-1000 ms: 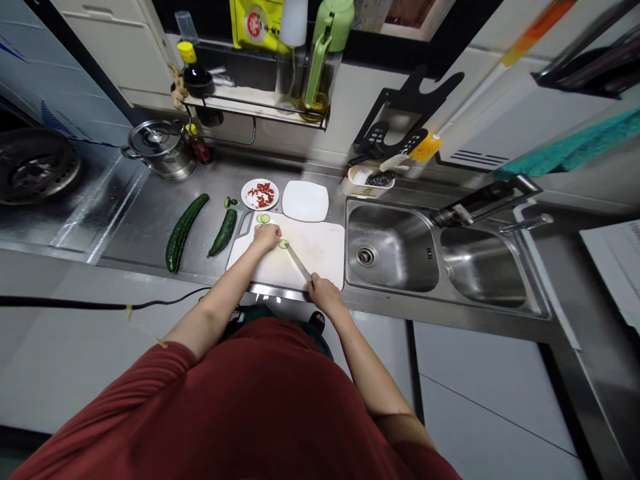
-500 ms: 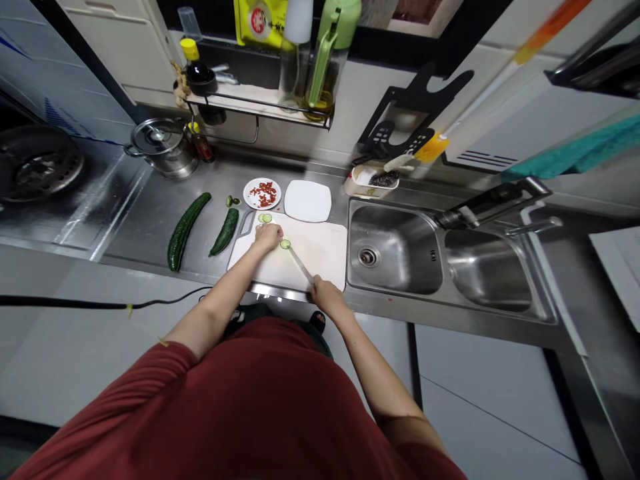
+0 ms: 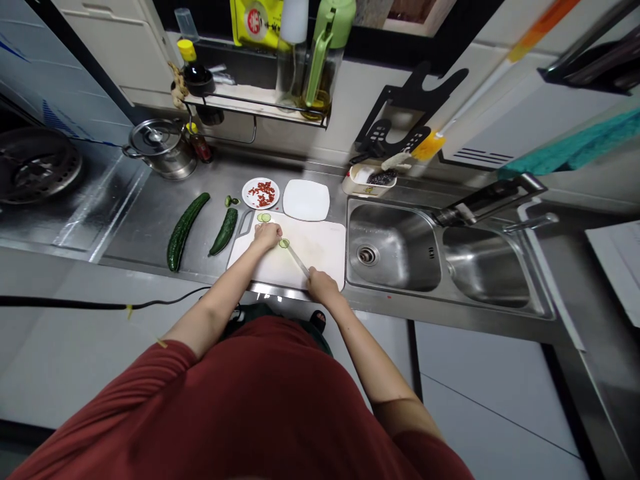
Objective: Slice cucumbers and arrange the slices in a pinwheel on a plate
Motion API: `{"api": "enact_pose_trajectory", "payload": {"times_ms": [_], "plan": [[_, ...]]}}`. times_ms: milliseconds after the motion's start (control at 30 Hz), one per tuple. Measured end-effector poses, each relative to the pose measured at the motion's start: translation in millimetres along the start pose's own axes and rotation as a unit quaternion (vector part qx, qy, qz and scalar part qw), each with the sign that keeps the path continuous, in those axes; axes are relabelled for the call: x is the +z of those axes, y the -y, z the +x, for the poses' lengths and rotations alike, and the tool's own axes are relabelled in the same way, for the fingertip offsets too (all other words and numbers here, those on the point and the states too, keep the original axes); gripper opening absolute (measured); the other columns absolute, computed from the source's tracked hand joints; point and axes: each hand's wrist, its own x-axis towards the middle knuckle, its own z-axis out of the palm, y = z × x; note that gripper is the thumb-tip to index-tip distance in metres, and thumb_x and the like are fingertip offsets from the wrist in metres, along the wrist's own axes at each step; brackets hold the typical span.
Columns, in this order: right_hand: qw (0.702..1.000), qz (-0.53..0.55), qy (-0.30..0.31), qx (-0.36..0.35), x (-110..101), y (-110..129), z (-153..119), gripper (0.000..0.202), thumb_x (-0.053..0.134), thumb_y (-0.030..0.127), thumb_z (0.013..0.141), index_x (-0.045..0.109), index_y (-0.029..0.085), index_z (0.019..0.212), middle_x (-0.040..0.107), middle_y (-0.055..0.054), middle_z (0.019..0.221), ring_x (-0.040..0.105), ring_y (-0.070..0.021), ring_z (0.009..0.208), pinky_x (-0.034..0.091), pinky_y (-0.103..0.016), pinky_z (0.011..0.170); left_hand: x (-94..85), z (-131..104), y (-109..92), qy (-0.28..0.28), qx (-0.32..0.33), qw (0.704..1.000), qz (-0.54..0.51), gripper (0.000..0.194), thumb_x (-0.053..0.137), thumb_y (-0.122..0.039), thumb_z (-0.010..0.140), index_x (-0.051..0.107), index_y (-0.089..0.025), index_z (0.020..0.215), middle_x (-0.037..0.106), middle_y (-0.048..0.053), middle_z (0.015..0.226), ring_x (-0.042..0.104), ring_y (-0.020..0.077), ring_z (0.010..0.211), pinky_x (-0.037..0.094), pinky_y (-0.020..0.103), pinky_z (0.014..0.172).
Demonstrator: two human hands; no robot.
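On the white cutting board (image 3: 315, 257), a thin cucumber slice (image 3: 284, 244) lies under the tip of a kitchen knife (image 3: 297, 260). My right hand (image 3: 323, 285) is closed round the knife's handle near the board's front edge. Curled and closed, my left hand (image 3: 269, 235) has its fingertips at the slice's left edge, holding it by the blade. Behind that hand, more cucumber slices (image 3: 263, 217) rest at the board's back left. A cut cucumber (image 3: 224, 231) and a longer whole cucumber (image 3: 187, 230) lie on the steel counter to the left, with small cucumber end pieces (image 3: 231, 201) behind.
Behind the board stand a plate of chopped red pieces (image 3: 245, 194) and a white square plate (image 3: 306, 200). A double sink (image 3: 395, 243) adjoins on the right. At the back left is a lidded pot (image 3: 167, 160), and a bottle shelf (image 3: 250, 99) hangs above.
My right hand and the knife have shifted slightly left and back along the board. My left hand stays by the cucumber slice, and the whole view has moved a little.
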Motion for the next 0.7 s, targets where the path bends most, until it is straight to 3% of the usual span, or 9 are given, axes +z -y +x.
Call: {"api": "enact_pose_trajectory", "payload": {"times_ms": [700], "plan": [[1.000,-0.005,-0.011,-0.004,-1.5,2.8,1.2,0.025,0.038,0.017,0.091,0.052,0.016,0.112,0.066,-0.016,0.105,0.064,-0.0262,0.097,0.046,-0.033,0.077,0.4,2.2,1.4,0.000,0.003,1.000,0.002,0.008,0.066,-0.025,0.074,0.069,-0.024,0.081,0.071,0.004,0.092,0.059,0.0236,0.098,0.035,0.041,0.094]]}}
